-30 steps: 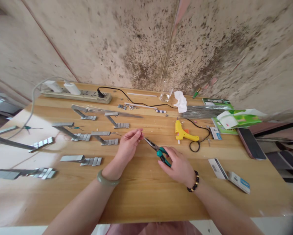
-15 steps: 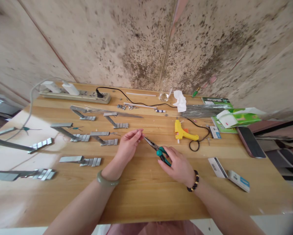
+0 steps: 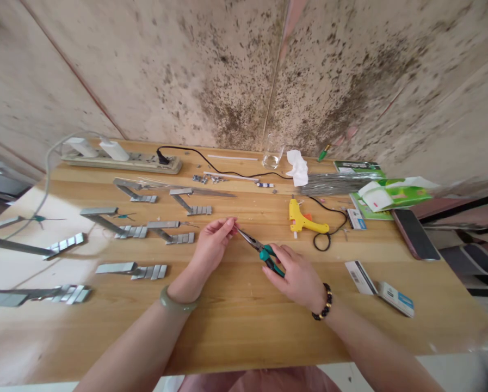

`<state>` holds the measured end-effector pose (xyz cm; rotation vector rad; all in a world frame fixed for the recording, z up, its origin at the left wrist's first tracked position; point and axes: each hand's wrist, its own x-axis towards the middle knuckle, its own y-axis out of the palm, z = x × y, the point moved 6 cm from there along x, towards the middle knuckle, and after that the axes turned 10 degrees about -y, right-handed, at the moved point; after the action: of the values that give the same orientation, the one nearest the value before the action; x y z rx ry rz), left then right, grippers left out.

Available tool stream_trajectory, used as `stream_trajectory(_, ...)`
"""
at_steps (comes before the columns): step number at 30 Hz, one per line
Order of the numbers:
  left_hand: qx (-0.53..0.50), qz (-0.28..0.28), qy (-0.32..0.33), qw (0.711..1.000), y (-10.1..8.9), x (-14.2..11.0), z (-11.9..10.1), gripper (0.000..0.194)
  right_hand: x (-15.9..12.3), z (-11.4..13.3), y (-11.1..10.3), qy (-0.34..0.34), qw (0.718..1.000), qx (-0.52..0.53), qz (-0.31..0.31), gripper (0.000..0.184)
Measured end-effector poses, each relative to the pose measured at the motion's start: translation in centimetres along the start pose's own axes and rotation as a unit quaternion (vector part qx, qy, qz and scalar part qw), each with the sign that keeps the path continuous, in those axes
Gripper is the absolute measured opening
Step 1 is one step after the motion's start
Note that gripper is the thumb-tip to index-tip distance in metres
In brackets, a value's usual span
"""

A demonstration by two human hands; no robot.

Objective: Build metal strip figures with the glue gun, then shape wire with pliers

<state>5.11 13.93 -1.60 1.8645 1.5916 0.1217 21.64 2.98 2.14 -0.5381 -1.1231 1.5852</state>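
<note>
My right hand (image 3: 298, 275) is wrapped round the teal-and-black handles of a pair of needle-nose pliers (image 3: 266, 256). Their jaws point up and left, and the tips reach the fingertips of my left hand (image 3: 216, 239). Thumb and forefinger of that left hand are pinched together; whatever lies between them is too small to name. To the left stand several grey folded strip pieces with ridged, segmented ends, among them one (image 3: 182, 238) close to my left hand. A yellow glue gun (image 3: 304, 218) lies beyond my right hand.
At the back are a power strip (image 3: 141, 161), a glass (image 3: 271, 159), a crumpled tissue (image 3: 297, 169) and a bundle of thin wires (image 3: 337, 184). A phone (image 3: 415, 234), a tissue pack (image 3: 399, 195) and a small open box (image 3: 395, 299) lie on the right.
The view has shifted slightly, so the table's contents appear a little further left. Both hands keep their hold, with the plier tips still at my left fingertips.
</note>
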Motion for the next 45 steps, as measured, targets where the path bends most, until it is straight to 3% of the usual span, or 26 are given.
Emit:
stream_trajectory(8, -0.009, -0.028, 0.014, 0.999, -0.31, 0.14, -0.21, 0.024, 0.0, -0.08, 0.1, 0.009, 1.0, -0.003, -0.015, 0.038)
stream_trajectory(45, -0.01, -0.021, 0.005, 1.0, -0.28, 0.09, 0.11, 0.024, -0.01, -0.14, 0.09, 0.023, 1.0, 0.015, -0.004, 0.038)
